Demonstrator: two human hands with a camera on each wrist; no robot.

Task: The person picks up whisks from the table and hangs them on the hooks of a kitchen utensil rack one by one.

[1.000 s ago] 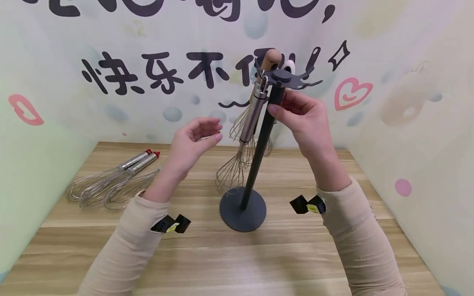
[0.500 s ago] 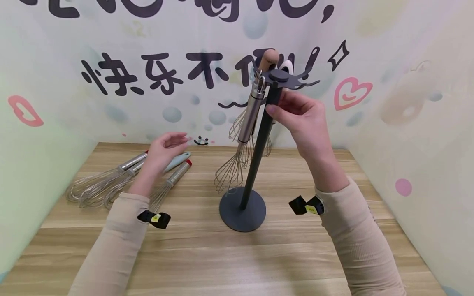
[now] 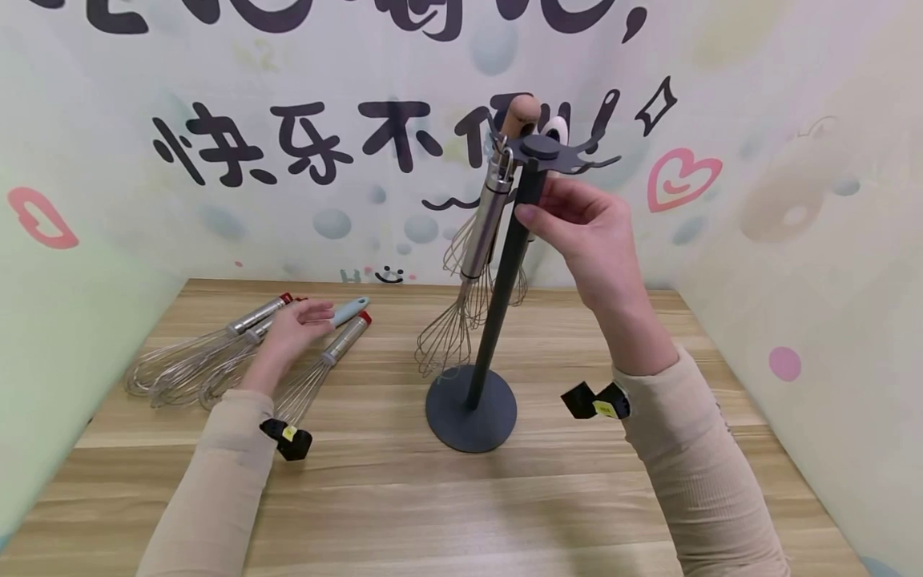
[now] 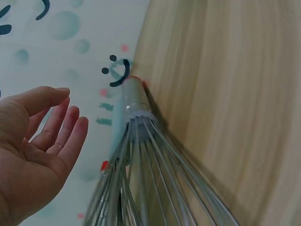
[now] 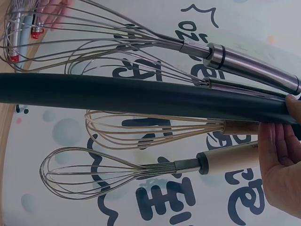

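In the head view my right hand (image 3: 602,240) pinches the dark pole (image 3: 499,312) of a whisk stand, just under its hooked top (image 3: 541,148). Several whisks hang there, among them a steel-handled whisk (image 3: 485,228); the right wrist view also shows a cream-handled whisk (image 5: 230,160) and a wooden-handled whisk (image 5: 240,127). My left hand (image 3: 288,332), fingers loosely bent and holding nothing, is over the whisks lying at the left. Nearest it are the light blue whisk handle (image 3: 349,311) and a red-tipped steel whisk (image 4: 137,99). The hand hides part of the pile.
Two more red-tipped whisks (image 3: 255,314) lie further left on the wooden table (image 3: 577,497), their wires overlapping. The stand's round base (image 3: 472,421) sits mid-table. A printed wall (image 3: 360,224) closes off the back and sides.
My left hand has moved left and down from beside the stand to over the lying whisks, uncovering the blue handle and a red-tipped whisk. My right hand keeps its hold on the pole.
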